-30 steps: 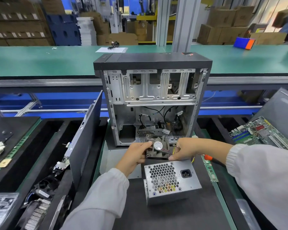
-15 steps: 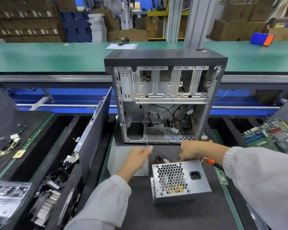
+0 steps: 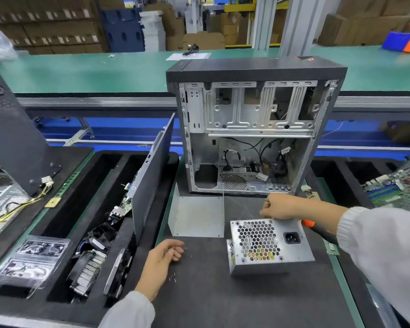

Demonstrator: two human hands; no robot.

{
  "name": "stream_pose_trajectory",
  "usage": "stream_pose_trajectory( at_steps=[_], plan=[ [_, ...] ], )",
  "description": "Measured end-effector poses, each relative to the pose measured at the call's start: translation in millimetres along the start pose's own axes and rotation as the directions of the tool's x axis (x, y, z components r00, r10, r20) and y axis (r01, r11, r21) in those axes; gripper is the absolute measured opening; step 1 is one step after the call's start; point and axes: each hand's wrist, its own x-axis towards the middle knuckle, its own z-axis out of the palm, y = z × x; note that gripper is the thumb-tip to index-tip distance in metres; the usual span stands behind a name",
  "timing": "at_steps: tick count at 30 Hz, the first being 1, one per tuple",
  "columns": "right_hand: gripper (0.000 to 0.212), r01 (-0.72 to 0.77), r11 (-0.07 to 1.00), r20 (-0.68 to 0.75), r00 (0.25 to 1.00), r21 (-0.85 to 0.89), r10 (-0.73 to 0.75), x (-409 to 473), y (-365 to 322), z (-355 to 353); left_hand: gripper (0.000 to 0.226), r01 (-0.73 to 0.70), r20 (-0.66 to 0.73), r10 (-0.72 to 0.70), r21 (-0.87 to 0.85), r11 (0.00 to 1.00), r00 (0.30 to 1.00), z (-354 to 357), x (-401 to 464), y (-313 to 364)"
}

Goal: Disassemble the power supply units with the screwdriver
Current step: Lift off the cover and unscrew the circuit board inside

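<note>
The silver power supply unit [image 3: 270,245] lies on the dark mat in front of the open computer case [image 3: 256,110], honeycomb grille and socket facing me. My right hand [image 3: 284,207] rests just behind its top edge and grips the screwdriver, whose orange and black handle [image 3: 317,229] sticks out under my wrist. My left hand [image 3: 161,259] lies on the mat to the left of the unit, fingers curled round a few small screws. More loose screws [image 3: 172,278] lie on the mat beside that wrist. A bent metal cover plate [image 3: 199,216] lies flat between the case and my left hand.
A black side panel [image 3: 152,176] stands on edge in the foam tray [image 3: 64,301] at the left, with a heatsink fan [image 3: 88,271] and bagged parts in its slots. A green motherboard [image 3: 398,188] lies at the right. A green conveyor belt [image 3: 104,69] runs behind the case.
Both hands held a small fan above the unit a second ago; neither holds it now. My left hand has moved left and towards me onto the mat. My right hand stayed behind the unit.
</note>
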Motion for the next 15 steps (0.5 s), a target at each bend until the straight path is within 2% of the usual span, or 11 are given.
stream_pose_trajectory(
  at_steps=[7,11,15],
  plan=[
    [0.048,0.026,1.000,0.002,1.000,-0.015,-0.026,-3,-4,1,0.026,-0.017,-0.052,0.001,-0.297,0.955,0.999,11,-8,-18],
    [0.043,0.009,1.000,-0.019,1.000,-0.019,-0.009,-4,-4,0,0.033,0.067,0.026,-0.062,-0.478,0.876,0.998,7,-8,-14],
    [0.033,-0.041,0.998,-0.110,0.993,0.041,0.046,-6,1,-2,0.040,0.098,0.062,-0.077,-0.520,0.849,0.995,6,-11,-13]
  ],
)
